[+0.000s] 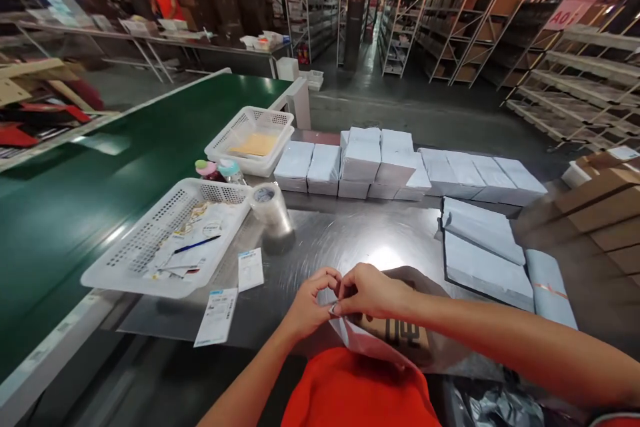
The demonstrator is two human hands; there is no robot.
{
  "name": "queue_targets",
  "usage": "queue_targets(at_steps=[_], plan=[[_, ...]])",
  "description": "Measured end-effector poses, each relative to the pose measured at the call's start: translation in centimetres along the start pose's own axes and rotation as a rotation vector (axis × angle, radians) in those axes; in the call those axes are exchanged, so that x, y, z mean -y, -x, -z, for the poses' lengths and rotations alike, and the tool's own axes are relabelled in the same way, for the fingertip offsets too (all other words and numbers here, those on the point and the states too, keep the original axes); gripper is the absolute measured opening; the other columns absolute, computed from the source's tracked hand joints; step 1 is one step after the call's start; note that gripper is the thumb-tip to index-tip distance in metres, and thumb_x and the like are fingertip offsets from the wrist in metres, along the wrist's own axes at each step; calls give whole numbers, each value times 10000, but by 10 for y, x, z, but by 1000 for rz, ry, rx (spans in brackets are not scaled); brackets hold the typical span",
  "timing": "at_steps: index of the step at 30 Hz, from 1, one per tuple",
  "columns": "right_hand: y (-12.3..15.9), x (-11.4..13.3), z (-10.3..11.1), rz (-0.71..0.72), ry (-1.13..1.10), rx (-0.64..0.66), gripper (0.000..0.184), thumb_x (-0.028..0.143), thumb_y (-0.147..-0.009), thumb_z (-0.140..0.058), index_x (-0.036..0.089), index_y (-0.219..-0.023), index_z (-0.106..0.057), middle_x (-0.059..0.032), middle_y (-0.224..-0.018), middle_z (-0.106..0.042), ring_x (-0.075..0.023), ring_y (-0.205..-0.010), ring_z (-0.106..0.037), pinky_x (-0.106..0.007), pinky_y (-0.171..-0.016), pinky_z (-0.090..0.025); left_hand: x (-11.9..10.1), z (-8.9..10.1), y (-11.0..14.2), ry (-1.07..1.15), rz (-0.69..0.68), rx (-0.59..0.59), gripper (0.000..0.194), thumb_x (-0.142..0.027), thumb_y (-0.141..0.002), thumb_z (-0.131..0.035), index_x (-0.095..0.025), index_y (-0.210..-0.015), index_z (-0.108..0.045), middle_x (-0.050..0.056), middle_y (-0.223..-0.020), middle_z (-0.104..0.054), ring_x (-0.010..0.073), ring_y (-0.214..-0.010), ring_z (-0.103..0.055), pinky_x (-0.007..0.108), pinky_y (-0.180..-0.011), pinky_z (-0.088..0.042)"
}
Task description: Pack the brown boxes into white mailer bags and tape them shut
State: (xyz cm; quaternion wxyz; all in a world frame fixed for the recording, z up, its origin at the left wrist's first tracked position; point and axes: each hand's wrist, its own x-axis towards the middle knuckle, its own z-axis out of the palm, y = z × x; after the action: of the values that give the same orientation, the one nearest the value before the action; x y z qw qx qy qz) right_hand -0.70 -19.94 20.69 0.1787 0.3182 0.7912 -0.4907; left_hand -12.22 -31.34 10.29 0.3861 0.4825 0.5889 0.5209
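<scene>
Both hands meet at the near edge of a steel table (350, 240). My left hand (310, 303) and my right hand (373, 293) pinch the top edge of a grey mailer bag (360, 340). A brown cardboard box (400, 333) with dark print shows inside or under that bag. All fingers are curled and pressed together on the bag's flap. An orange garment (350, 393) lies below my hands at the frame's bottom.
Two paper labels (217, 317) lie left of my hands. A white basket (165, 240) holds papers and a pen, with a tape roll (270, 203) beside it. Stacked grey mailers (395, 163) line the far edge and more lie on the right (485, 253). A green conveyor (75, 200) runs along the left.
</scene>
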Motion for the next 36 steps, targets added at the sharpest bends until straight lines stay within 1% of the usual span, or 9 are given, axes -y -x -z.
queue_targets(at_steps=[4, 8, 11, 17, 22, 24, 26, 31, 36], plan=[[10, 10, 2, 76, 193, -104, 163, 208, -765, -737, 184, -638, -636, 47, -595, -554, -98, -604, -497, -230, -568, -303, 0, 0, 1, -12, -13, 21, 454, -565, -764, -672, -193, -598, -472, 80, -994, -636, 202, -901, -575, 351, -858, -465], [12, 8, 3, 135, 250, -56, 157, 186, -805, -690, 173, -668, -614, 44, -628, -547, -89, -607, -483, -225, -565, -281, 3, -2, 3, 35, -10, 9, 472, -569, -767, -682, -190, -591, -463, 82, -981, -630, 200, -894, -582, 353, -848, -472], [10, 1, 3, 141, 171, -22, 218, 240, -791, -727, 170, -653, -573, 54, -613, -537, -80, -592, -480, -209, -539, -285, 7, -4, 5, 48, -26, -37, 442, -550, -764, -697, -192, -615, -485, 90, -983, -603, 212, -925, -578, 362, -859, -471], [4, -12, 1, -32, -134, 142, 263, 308, -715, -799, 175, -652, -580, 68, -543, -556, -98, -547, -543, -208, -512, -371, 18, -10, 10, -82, -59, -94, 282, -358, -748, -699, -209, -695, -466, 88, -1056, -541, 236, -1053, -539, 401, -962, -456], [8, -6, 0, 21, 36, -33, 236, 192, -647, -838, 162, -597, -609, 72, -532, -546, -78, -529, -498, -212, -519, -325, 12, -15, 9, -82, -92, -141, 220, -270, -719, -695, -204, -904, -596, 106, -1134, -551, 244, -1099, -539, 386, -988, -440], [12, -3, 1, 41, 72, -64, 223, 172, -647, -835, 159, -589, -621, 73, -534, -542, -75, -539, -491, -211, -523, -308, 8, -15, 9, -64, -99, -65, 116, -286, -758, -689, -190, -791, -634, 106, -1124, -591, 236, -1065, -565, 356, -955, -453], [14, -4, 1, 58, 84, -76, 215, 168, -666, -824, 157, -585, -625, 75, -529, -527, -72, -547, -482, -207, -529, -302, 5, -16, 9, -9, -107, -27, 218, -324, -791, -689, -177, -648, -616, 101, -1077, -631, 217, -983, -598, 323, -883, -476], [11, -10, -5, 220, 172, -174, 201, 190, -746, -772, 161, -600, -637, 63, -552, -526, -73, -559, -457, -217, -542, -276, 8, -16, 9, 126, -109, -118, 294, -382, -753, -773, -172, -585, -654, 95, -978, -663, 211, -915, -630, 308, -820, -497], [46, -29, 32, 406, 50, -399, 187, 201, -823, -689, 164, -647, -634, 35, -610, -578, -85, -576, -496, -210, -541, -334, 14, -10, 13, 214, -109, -142, 232, -375, -748, -793, -195, -620, -723, 92, -951, -685, 234, -976, -669, 338, -878, -519]])
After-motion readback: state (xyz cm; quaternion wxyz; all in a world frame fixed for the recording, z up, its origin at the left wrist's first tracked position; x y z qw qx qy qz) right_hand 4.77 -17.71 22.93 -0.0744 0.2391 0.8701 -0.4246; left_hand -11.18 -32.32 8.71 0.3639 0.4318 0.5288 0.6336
